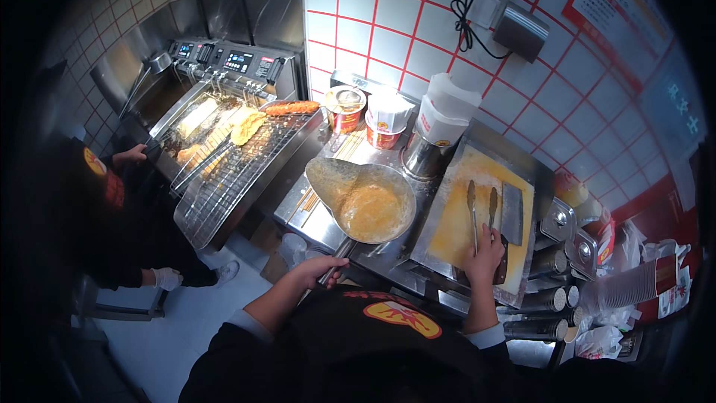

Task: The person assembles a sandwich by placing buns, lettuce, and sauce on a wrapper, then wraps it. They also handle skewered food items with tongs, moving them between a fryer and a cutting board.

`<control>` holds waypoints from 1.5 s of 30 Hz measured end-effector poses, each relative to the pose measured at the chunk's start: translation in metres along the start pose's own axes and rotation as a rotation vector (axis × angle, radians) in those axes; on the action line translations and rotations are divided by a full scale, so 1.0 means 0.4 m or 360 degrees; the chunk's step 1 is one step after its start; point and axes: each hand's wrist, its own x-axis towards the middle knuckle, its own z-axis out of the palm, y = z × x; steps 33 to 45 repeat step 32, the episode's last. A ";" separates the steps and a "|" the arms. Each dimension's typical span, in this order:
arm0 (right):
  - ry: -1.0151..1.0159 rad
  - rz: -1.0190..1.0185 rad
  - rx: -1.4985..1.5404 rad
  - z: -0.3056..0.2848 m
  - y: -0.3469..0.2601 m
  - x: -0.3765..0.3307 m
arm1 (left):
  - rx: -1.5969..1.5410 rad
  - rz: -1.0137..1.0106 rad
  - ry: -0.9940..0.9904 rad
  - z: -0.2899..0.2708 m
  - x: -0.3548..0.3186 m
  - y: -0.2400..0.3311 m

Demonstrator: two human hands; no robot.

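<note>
My left hand [321,272] is closed round the handle of a long-handled metal scoop [328,176] with a flared, pointed lip. Orange-brown powder [373,210] coats its bowl, which is over the steel counter's front part. On the right, my right hand [485,257] grips a pair of metal tongs [471,207]. The tongs' two arms are apart, with nothing between their tips. Beneath them is a yellow-stained cutting board [441,227]. A cleaver [512,213] lies on the board just right of the tongs, its dark handle beside my right hand.
Left stands a fryer [195,116] with frying food and a wire rack [216,205]; a fried piece [247,127] and a reddish sausage-like piece [292,107] lie there. Paper tubs [344,108] and bags [447,108] line the back. Another person's gloved hand [168,278] is at left.
</note>
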 end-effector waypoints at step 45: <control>0.0078 0.0090 -0.0149 0.031 0.026 0.006 | 0.0409 -0.0150 -0.0199 0.087 0.114 0.040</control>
